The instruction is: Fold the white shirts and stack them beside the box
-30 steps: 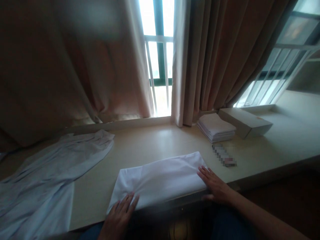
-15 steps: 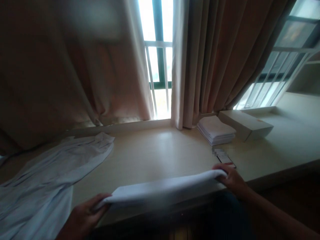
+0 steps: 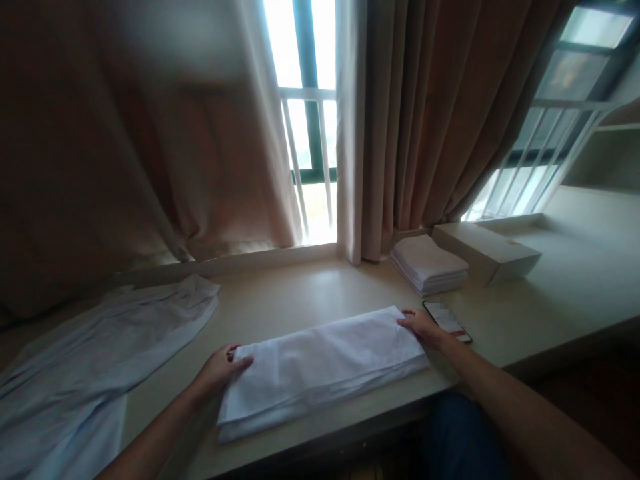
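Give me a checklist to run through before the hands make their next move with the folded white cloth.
1. Left hand at the cloth's far left corner: ok, thumb on top.
2. Right hand at the far right corner: ok, thumb on top.
3. Folded white cloth resting on the table: ok.
4. Near edges of its layers lined up: not ok, a lower layer shows beyond the top one.
5. Stack of folded cloths apart from the cloth in hand: ok.
6. Right arm clear of the phone-like item: cannot tell, they overlap in this view.
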The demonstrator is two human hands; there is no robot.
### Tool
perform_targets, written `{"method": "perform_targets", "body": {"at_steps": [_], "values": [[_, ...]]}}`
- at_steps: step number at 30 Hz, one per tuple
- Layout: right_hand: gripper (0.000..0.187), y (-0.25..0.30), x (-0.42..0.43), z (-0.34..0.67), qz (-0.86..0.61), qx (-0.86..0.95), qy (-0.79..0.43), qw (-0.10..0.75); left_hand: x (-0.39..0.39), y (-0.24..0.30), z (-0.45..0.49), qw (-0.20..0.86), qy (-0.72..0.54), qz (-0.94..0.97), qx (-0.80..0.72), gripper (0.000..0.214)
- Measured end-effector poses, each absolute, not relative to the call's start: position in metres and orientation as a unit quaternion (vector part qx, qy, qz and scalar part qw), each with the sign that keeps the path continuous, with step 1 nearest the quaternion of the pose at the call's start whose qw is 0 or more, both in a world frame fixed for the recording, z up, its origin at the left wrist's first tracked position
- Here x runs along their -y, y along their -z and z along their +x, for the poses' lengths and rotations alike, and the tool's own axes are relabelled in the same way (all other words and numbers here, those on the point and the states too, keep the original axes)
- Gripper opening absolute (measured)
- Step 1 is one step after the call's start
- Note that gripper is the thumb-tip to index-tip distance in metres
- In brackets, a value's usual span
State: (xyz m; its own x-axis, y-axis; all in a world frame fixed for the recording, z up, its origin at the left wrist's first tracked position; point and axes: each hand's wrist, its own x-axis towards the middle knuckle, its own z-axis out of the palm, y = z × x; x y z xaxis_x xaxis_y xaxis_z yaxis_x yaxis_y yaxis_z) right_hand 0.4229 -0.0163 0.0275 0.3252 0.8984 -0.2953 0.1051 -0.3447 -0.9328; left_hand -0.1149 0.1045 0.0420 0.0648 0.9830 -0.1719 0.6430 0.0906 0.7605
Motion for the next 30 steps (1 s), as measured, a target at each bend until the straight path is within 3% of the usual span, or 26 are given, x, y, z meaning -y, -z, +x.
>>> {"method": "perform_targets", "body": {"at_steps": [5, 9, 12, 15, 18, 21, 27, 30], "values": [[0.062, -0.016, 0.029, 0.440, -0.728, 0.431, -0.333, 0.415, -0.102, -0.021, -0.136, 0.279, -0.181, 0.683, -0.651, 0.092], [0.055, -0.016, 0.049, 0.437, -0.790, 0.479, -0.167, 0.346, -0.072, -0.032, -0.114, 0.060, -0.192, 0.807, -0.555, 0.072], [0.060, -0.008, 0.065, 0.423, -0.829, 0.466, -0.128, 0.281, -0.030, -0.034, -0.070, 0.005, -0.170, 0.887, -0.430, 0.068], [0.054, -0.002, 0.077, 0.413, -0.844, 0.441, -0.156, 0.263, 0.008, -0.024, -0.029, 0.005, -0.166, 0.918, -0.360, 0.069], [0.037, -0.008, 0.084, 0.409, -0.831, 0.450, -0.163, 0.286, 0.031, -0.012, -0.007, 0.033, -0.198, 0.913, -0.355, 0.044], [0.033, -0.023, 0.089, 0.407, -0.819, 0.463, -0.125, 0.314, 0.039, -0.008, 0.001, 0.075, -0.217, 0.897, -0.378, 0.020], [0.024, -0.017, 0.098, 0.399, -0.826, 0.445, -0.127, 0.322, 0.045, -0.013, 0.010, 0.116, -0.194, 0.878, -0.423, 0.015], [0.028, 0.001, 0.105, 0.394, -0.821, 0.448, -0.137, 0.325, 0.043, -0.022, 0.013, 0.106, -0.155, 0.884, -0.427, 0.011]]}}
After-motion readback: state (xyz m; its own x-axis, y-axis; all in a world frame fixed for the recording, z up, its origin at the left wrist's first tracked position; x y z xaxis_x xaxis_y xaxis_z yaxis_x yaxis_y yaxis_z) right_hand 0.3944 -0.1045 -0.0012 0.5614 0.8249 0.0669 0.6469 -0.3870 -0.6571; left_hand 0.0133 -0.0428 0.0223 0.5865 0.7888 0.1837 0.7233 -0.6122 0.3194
